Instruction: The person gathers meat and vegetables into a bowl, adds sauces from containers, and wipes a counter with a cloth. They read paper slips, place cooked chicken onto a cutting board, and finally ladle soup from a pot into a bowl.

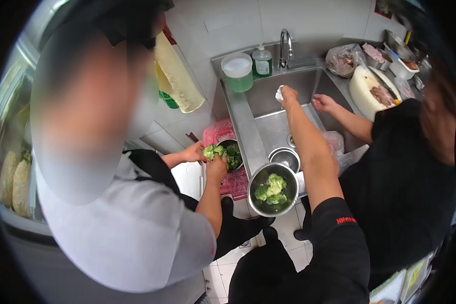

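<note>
My right hand [289, 95] reaches over the steel sink [268, 119], its fingers closed around a small white crumpled wad [279, 93], whose material I cannot make out. My left hand does not show. Below my right forearm, a metal bowl [253, 202] of broccoli florets [272, 190] sits by the sink's near edge; what supports it is hidden. A smaller metal bowl [285, 158] is just behind it. On the left, a co-worker in grey holds broccoli [215, 151] over a dark pot [236, 144].
Another co-worker's hand [325, 103] is over the sink, right of mine. A faucet [285, 48], a soap bottle [262, 62] and a green-liquid tub [237, 76] line the back. A cutting board [362, 88] with meat stands right. A pink basket [215, 131] lies left.
</note>
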A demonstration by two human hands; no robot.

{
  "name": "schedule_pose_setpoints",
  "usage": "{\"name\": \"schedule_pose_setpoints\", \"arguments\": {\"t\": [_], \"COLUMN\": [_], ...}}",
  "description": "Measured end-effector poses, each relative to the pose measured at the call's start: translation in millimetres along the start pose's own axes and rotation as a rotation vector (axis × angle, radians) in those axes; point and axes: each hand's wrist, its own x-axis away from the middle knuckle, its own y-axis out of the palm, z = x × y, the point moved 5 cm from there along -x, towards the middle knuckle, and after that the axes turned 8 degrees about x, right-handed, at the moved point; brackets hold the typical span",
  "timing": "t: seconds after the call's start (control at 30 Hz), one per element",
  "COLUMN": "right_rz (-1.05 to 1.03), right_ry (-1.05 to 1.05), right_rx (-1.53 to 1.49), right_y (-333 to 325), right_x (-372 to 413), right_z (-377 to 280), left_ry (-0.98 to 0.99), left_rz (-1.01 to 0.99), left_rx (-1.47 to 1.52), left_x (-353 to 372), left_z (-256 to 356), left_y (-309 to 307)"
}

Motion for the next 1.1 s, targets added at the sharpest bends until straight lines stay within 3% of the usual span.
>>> {"name": "schedule_pose_setpoints", "arguments": {"t": [0.07, 0.13, 0.2, 0.27, 0.37, 0.43, 0.63, 0.7, 0.73, 0.77, 0.8, 0.87, 0.97, 1.1], "right_rz": [0.165, 0.247, 0.277, 0.132, 0.138, 0.145, -0.14, -0.32, -0.334, -0.307, -0.272, -0.108, -0.205, -0.039], "right_ry": [-0.228, -0.376, -0.488, -0.449, -0.574, -0.607, -0.524, -0.606, -0.723, -0.462, -0.206, -0.036, 0.084, 0.021], "right_rx": [0.575, 0.775, 0.945, 1.016, 1.08, 1.051, 0.999, 1.209, 0.911, 0.583, 0.251, -0.04, -0.217, -0.004], "right_y": [-6, -6, 3, 14, 33, 38, 41, 39, 25, 11, -1, -23, -30, -22], "right_x": [-68, -9, -50, -55, -143, -161, -137, -134, -117, -125, -135, -150, -151, -94], "right_z": [-4, -47, -49, -64, -64, -66, -63, -44, -41, -30, -13, 21, 44, 17], "left_ry": [0.207, 0.436, 0.665, 0.858, 0.987, 0.978, 0.805, 0.789, 0.846, 0.894, 0.95, 0.922, 0.862, 0.859], "left_rz": [-0.058, -0.126, -0.201, -0.288, -0.483, -0.657, -1.034, -0.988, -0.832, -0.658, -0.745, -0.812, -0.886, -0.809], "left_rx": [-0.053, -0.109, -0.165, -0.218, -0.276, -0.278, -0.089, -0.164, -0.451, -0.734, -0.551, -0.483, -0.413, -0.438], "left_x": [-38, -76, -112, -146, -194, -223, -275, -277, -271, -267, -272, -261, -247, -232], "left_z": [98, 201, 301, 386, 467, 491, 484, 481, 483, 487, 483, 488, 484, 472], "left_y": [25, 50, 76, 103, 134, 151, 165, 165, 165, 163, 161, 167, 178, 193]}}
